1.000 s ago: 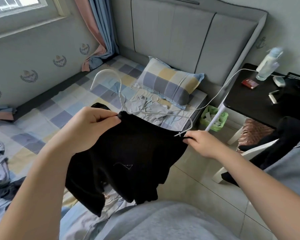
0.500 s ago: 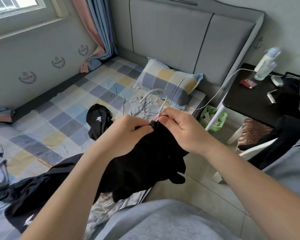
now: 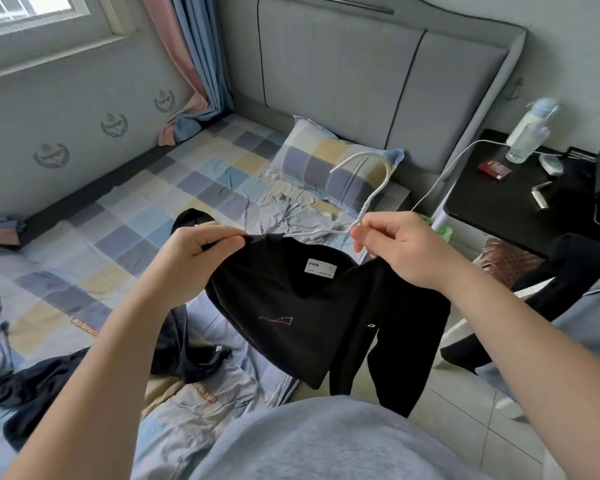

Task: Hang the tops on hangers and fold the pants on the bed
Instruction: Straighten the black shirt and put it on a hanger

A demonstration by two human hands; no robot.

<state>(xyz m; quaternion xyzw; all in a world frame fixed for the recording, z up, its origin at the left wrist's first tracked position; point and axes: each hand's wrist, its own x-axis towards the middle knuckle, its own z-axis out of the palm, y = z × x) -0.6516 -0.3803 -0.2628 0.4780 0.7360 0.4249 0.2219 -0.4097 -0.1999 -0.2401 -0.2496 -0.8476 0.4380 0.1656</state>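
Fingers of the left hand pinch the black top at its shoulder, those of the right hand clasp the white hanger, and the neck label reads "FPA".

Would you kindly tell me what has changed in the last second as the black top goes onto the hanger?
Half a second ago both hands met at the neck of the black top. Now they have drawn apart: the left hand pinches one shoulder, while the right hand grips the hanger just below its hook. The top has spread open, showing its label. The pillow and bed lie as before.
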